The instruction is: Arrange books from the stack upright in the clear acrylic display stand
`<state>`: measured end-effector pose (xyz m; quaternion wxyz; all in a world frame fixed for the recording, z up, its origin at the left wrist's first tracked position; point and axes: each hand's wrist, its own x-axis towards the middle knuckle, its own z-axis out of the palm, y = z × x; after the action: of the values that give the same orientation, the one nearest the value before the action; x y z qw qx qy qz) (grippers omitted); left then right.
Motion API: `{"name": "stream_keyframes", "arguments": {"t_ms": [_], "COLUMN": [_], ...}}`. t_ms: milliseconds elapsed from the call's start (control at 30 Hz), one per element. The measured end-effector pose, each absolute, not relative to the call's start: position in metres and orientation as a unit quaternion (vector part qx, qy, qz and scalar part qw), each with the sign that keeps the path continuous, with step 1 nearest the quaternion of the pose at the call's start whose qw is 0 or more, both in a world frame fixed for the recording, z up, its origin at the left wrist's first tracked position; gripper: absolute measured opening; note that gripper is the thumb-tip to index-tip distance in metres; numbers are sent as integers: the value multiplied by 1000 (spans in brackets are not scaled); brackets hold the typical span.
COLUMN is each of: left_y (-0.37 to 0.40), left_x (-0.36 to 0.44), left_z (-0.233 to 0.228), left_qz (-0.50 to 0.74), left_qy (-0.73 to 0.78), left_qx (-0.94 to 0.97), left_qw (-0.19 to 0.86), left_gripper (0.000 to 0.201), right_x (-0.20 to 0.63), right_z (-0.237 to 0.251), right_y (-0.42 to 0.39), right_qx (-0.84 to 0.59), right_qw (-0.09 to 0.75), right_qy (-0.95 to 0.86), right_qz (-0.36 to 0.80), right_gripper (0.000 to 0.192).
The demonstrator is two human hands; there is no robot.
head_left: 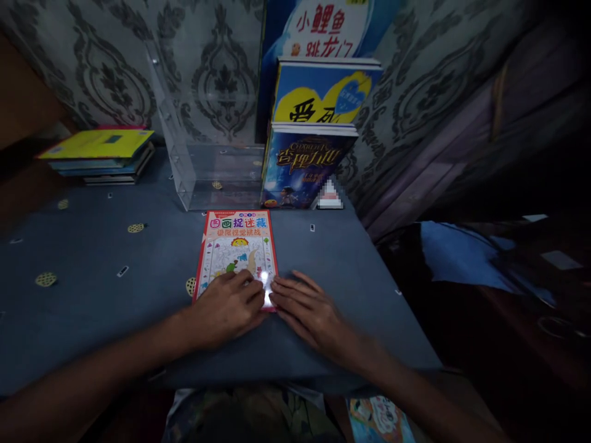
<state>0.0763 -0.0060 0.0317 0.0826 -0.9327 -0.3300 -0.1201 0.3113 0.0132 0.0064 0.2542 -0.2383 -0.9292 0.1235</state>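
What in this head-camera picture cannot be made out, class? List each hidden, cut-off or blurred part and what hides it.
1. Lower part of the activity book: covered by the left hand; the right hand meets its corner.
2. Top poster: cut by the upper edge.
3. Patch by the dark blue book: pixelated.
4. Book stack titles: too small.
5. Room at right: too dark.

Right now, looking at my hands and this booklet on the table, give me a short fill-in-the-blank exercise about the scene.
1. Both hands, left hand and right hand, rest at the ____ edge of the activity booklet.
2. The booklet lies flat on the ____ tablecloth.
3. Behind it, three books stand upright in a ____ plastic stand.

Missing words: near; blue; clear
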Motion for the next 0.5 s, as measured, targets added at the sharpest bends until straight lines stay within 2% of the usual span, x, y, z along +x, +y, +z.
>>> {"name": "stream_keyframes", "arguments": {"t_ms": [233, 500], "left_y": [-5, -3], "left_x": [75, 75], "left_z": [31, 34], "left_qz": [-116, -100], "left_qy": [-330, -344], "left_qx": [-934, -933], "left_qw": [69, 35], "left_gripper": [23, 21], "right_x": [308, 268], "right_z": [9, -1], "right_y": [25, 103], "right_qx": [-269, -373], "right_qw": [208, 186], "right_qy": [-931, -898], "right_qz": [136, 138], "right_gripper": [35, 39]}}
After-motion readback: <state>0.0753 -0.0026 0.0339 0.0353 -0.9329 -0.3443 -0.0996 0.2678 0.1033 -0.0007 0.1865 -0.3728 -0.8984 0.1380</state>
